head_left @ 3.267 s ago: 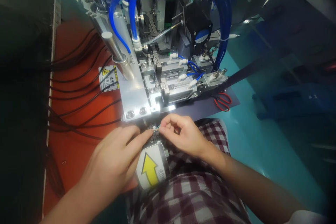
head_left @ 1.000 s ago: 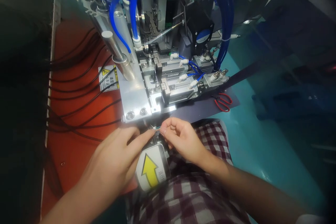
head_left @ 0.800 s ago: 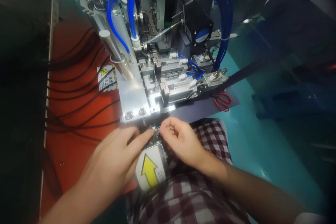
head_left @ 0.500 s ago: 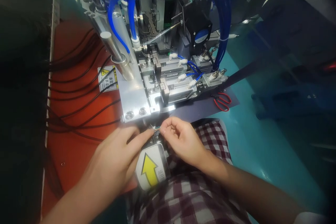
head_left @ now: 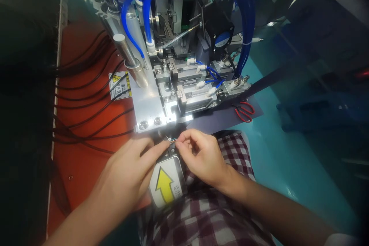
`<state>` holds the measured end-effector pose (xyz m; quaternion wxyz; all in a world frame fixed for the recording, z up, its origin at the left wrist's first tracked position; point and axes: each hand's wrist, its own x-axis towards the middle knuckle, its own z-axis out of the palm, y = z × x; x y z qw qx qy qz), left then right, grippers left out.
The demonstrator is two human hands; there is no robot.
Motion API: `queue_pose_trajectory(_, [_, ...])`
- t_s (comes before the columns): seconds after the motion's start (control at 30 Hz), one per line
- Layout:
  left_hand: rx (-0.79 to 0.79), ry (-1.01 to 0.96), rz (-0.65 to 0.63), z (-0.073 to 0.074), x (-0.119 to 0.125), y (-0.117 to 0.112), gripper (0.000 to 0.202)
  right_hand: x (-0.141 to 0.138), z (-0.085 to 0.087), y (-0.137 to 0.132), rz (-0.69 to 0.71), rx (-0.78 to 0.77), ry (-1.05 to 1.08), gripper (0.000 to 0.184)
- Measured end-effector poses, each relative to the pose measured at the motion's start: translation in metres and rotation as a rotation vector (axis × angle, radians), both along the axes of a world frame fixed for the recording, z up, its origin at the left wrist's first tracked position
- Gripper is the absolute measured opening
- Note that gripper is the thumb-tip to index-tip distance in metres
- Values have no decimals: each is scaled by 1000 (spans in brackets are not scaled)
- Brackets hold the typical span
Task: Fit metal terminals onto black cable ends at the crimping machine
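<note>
Several thin wires (head_left: pixel 173 141), one of them orange, span the small gap between my fingertips just below the front edge of the machine. My right hand (head_left: pixel 201 157) pinches their right end between thumb and forefinger, the other fingers curled in. From the left, my left hand (head_left: pixel 127 173) closes on the other end with its thumb stretched towards the gap. Its fingertips are partly hidden. Beneath the wires is a small dark metal fixture (head_left: pixel 173 150), mostly covered by my hands.
The machine's metal plate (head_left: pixel 147 103) and cylinders with blue air hoses (head_left: pixel 248 15) stand right ahead. Black cables (head_left: pixel 95 84) cross the orange base (head_left: pixel 83 184) at left. Red-handled cutters (head_left: pixel 245 112) lie at right. A yellow arrow label (head_left: pixel 164 184) sits under my hands.
Both hands keep nearly the same pose over the fixture. The wires between the fingertips have shifted slightly, and an orange one now shows more plainly. The view has moved a little.
</note>
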<state>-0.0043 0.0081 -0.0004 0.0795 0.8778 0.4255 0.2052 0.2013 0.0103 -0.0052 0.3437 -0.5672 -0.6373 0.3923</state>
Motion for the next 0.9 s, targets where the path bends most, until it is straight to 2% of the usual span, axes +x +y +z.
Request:
queue_pose_trajectory(0.1, [9, 4, -6, 2, 1, 1, 30, 0, 1, 0, 20, 13, -8, 9])
queue_pose_trajectory(0.33, [-16, -6, 12, -4, -4, -2, 32, -2, 6, 8, 14, -220, 157, 9])
queue_pose_trajectory(0.53, [-25, -14, 18, -6, -3, -2, 33, 1, 8, 11, 3, -322, 236, 10])
queue_pose_trajectory(0.77, [-26, -21, 21, -4, -2, -2, 33, 1, 7, 11, -34, -335, 255, 9])
queue_pose_trajectory(0.9, [-12, -20, 17, -4, -3, -1, 33, -1, 6, 11, -23, -241, 192, 7])
